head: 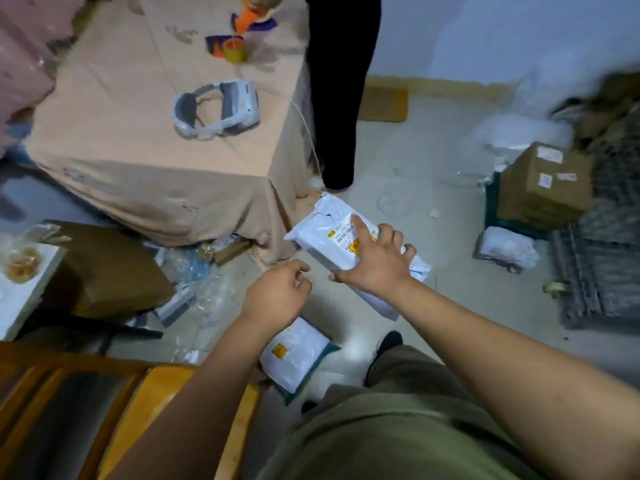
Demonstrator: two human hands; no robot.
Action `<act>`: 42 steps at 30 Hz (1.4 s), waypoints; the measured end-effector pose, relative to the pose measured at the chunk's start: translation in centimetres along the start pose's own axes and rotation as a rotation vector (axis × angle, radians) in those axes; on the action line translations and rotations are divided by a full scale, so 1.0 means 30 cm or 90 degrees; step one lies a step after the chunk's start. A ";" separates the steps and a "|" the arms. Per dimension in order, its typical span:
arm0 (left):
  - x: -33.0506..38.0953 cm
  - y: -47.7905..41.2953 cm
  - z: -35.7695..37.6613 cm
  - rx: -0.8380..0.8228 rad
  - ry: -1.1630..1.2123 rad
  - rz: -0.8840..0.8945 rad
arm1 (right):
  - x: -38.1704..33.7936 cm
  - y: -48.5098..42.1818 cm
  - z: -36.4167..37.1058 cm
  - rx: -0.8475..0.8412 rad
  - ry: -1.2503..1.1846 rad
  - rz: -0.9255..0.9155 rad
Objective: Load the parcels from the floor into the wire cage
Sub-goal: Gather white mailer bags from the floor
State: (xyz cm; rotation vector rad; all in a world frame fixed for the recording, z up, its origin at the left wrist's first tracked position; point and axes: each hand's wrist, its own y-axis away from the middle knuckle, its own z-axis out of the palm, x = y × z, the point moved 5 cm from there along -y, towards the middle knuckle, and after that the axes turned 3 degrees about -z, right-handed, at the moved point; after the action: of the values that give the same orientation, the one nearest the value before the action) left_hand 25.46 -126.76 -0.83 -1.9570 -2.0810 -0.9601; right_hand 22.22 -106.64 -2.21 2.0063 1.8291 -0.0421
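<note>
My right hand (375, 261) grips a long white plastic parcel (325, 226) with a barcode label across its width, thumb at the near edge and fingers over the far edge, index finger straight. My left hand (277, 292) hovers just left of it, fingers loosely curled, holding nothing. A second white parcel (298, 355) with a teal edge lies on the floor under my left forearm. At the right stands the wire cage (606, 265), blurred, with a cardboard box (543, 181) at its left side. A small white parcel (505, 249) lies on the floor beside the cage.
A table under a tan cloth (156, 150) fills the upper left, with a grey headset (218, 109) on it. A person's black-trousered leg (337, 98) stands by its corner. A brown box (104, 268) and plastic wrapping lie at the left, a wooden chair (86, 410) bottom left.
</note>
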 end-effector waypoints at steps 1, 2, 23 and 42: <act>0.060 -0.025 0.026 -0.011 -0.012 0.023 | 0.058 0.004 -0.026 0.012 -0.009 0.025; 0.123 -0.049 0.053 -0.020 -0.026 0.047 | 0.118 0.007 -0.051 0.023 -0.018 0.049; 1.356 -0.511 0.857 -0.306 -0.159 0.272 | 1.482 -0.138 -0.388 0.055 -0.145 0.408; 1.994 -1.302 1.337 -0.512 -0.332 0.359 | 2.295 -0.644 -0.411 -0.138 -0.083 0.445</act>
State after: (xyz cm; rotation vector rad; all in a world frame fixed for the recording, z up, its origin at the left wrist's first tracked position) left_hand -7.09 -53.23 -16.46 -3.2338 -1.1824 -1.3718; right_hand 9.69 -36.76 -17.18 2.2974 0.9323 0.2147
